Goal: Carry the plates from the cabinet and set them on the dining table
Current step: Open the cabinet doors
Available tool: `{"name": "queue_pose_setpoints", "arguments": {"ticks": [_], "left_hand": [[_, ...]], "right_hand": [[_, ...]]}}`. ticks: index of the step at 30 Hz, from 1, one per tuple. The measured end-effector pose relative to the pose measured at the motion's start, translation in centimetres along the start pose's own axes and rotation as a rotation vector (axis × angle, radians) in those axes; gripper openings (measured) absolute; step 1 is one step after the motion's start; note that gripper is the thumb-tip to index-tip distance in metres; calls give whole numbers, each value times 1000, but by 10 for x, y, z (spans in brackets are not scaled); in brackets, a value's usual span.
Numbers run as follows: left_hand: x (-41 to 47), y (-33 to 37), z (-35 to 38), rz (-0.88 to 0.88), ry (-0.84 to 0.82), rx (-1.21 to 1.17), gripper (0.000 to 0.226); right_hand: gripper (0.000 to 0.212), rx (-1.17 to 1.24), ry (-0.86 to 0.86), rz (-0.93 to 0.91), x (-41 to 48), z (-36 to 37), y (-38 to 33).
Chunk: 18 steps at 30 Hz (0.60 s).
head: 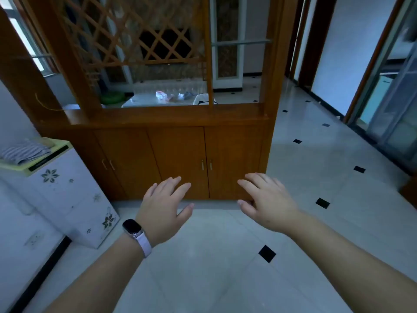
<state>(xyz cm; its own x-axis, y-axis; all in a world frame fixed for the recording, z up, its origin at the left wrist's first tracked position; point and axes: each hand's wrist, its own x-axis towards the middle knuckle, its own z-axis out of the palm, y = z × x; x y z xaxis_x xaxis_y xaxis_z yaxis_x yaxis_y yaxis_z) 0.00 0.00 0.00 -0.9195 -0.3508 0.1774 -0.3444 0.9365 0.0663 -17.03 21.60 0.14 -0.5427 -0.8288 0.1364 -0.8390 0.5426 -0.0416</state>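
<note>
A brown wooden cabinet (178, 154) stands ahead under a lattice divider, and all its doors are closed. Small metal handles (206, 164) mark the middle pair of doors. My left hand (164, 204), with a watch on the wrist, is held out in front of the cabinet with fingers spread and holds nothing. My right hand (266, 199) is stretched out beside it, fingers relaxed and empty. Both hands are short of the doors and touch nothing. No plates are in sight. A white table (144, 99) shows through the divider, behind the cabinet.
A small white fridge (67, 188) with flower prints stands at the left, with folded striped cloth (24, 151) on top. White tiled floor (316, 177) with black insets runs to the right toward a sliding glass door (392, 114).
</note>
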Motion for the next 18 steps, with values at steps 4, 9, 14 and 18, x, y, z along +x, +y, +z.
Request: {"name": "queue_pose_setpoints", "arguments": {"ticks": [4, 9, 14, 18], "left_hand": [[41, -39, 21, 0, -3, 4, 70], [101, -90, 48, 27, 4, -10, 64], [171, -144, 60, 66, -28, -45, 67], [220, -177, 75, 108, -46, -30, 64]], "right_hand": [[71, 30, -24, 15, 59, 19, -2], [69, 6, -33, 19, 129, 41, -7], [71, -3, -49, 53, 216, 53, -17], [66, -28, -80, 85, 266, 63, -18]]}}
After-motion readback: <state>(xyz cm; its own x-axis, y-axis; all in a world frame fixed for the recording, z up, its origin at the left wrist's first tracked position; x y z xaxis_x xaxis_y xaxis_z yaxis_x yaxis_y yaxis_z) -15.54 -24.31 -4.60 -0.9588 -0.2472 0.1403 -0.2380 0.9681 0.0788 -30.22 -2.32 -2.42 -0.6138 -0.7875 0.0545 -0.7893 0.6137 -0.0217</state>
